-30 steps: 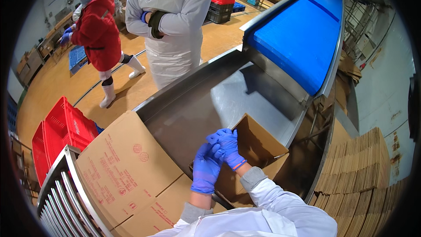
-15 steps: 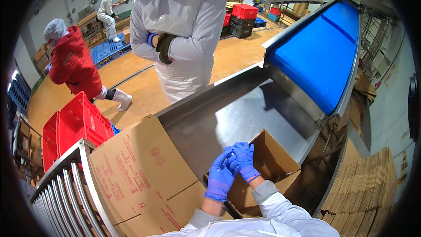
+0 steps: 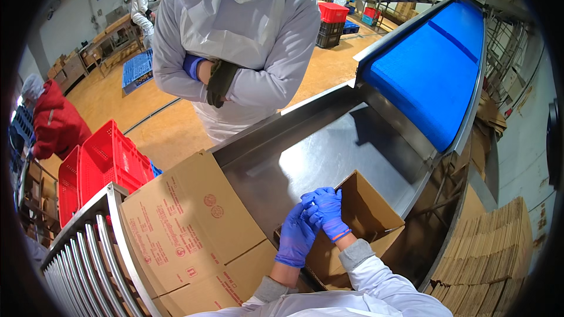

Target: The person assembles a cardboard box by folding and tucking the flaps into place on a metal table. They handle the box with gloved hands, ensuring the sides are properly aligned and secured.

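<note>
Cardboard box (image 3: 369,202): left side partly hidden by left hand (image 3: 296,236) and right hand (image 3: 326,209); inside shaded. Hands meet, fingers overlapping; cannot tell whether they pinch anything. Box lies just right of them, at the metal tray's (image 3: 320,155) near end.

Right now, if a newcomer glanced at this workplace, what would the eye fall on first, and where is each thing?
Probably the bright blue conveyor belt at the upper right, and the white-clad co-worker standing with folded arms at the upper centre. Below, the left hand and right hand, in blue gloves, meet near an open cardboard box. Red crates stand out at the left.
</note>
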A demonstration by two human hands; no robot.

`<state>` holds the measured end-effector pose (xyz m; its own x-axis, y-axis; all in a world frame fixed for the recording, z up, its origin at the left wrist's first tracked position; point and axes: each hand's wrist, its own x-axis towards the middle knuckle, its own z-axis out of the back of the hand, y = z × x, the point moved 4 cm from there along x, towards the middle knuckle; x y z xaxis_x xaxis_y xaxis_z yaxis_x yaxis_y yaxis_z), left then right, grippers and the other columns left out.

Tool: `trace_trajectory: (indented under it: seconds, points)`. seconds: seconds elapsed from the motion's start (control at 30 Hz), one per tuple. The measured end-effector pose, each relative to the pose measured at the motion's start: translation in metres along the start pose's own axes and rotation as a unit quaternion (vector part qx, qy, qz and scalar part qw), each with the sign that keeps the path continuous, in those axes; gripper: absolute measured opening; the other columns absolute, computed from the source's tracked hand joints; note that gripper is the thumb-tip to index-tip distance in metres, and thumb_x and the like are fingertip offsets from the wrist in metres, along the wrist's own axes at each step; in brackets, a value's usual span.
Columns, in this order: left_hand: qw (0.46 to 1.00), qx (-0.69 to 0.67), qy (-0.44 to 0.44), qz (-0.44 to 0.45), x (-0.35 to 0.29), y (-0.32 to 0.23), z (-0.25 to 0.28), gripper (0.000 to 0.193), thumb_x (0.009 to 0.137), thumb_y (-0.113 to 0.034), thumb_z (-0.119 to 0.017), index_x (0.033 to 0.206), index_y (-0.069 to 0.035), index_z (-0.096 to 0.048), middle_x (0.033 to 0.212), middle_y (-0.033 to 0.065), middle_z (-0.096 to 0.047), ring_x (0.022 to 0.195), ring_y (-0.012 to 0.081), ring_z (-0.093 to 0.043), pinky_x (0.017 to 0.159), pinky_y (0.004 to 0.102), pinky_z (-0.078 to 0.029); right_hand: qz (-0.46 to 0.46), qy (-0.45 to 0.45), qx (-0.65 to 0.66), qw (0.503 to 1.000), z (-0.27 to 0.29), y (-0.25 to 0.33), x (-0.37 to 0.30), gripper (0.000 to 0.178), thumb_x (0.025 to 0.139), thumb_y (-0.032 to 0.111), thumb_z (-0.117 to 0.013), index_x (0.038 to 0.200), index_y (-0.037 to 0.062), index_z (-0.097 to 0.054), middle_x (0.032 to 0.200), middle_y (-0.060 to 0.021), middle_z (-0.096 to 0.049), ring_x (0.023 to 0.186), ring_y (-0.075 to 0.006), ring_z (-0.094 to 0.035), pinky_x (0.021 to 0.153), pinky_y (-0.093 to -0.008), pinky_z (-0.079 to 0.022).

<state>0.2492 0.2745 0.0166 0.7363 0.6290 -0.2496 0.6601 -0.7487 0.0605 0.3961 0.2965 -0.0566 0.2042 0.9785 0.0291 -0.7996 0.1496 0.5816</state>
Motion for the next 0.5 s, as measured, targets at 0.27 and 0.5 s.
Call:
trace_trajectory:
  seconds: [0.27,0.5]
  points:
    - [0.999,0.013,-0.034,-0.011,-0.003,-0.001,-0.01,0.026,0.099,-0.023,-0.053,0.108,-0.001,-0.063,0.089,0.0069,-0.064,0.077,0.0196,-0.056,0.079,0.0357,-0.051,0.002,-0.038,-0.006,0.999,0.001,0.009,-0.004,0.038,0.082,0.049,-0.05,0.105,0.0254,-0.067,0.096,0.0008,-0.061,0.093,-0.0209,-0.052,0.08,-0.0532,-0.034]
    - [1.0,-0.02,-0.007,-0.01,0.002,-0.003,0.001,0.03,0.098,-0.023,-0.054,0.114,0.001,-0.063,0.09,0.0073,-0.066,0.077,0.0212,-0.061,0.081,0.0376,-0.054,0.02,-0.07,-0.184,0.98,0.048,0.07,-0.016,0.024,0.082,0.035,-0.057,0.1,0.0333,-0.073,0.098,0.0032,-0.064,0.105,-0.0242,-0.055,0.099,-0.0655,-0.032]
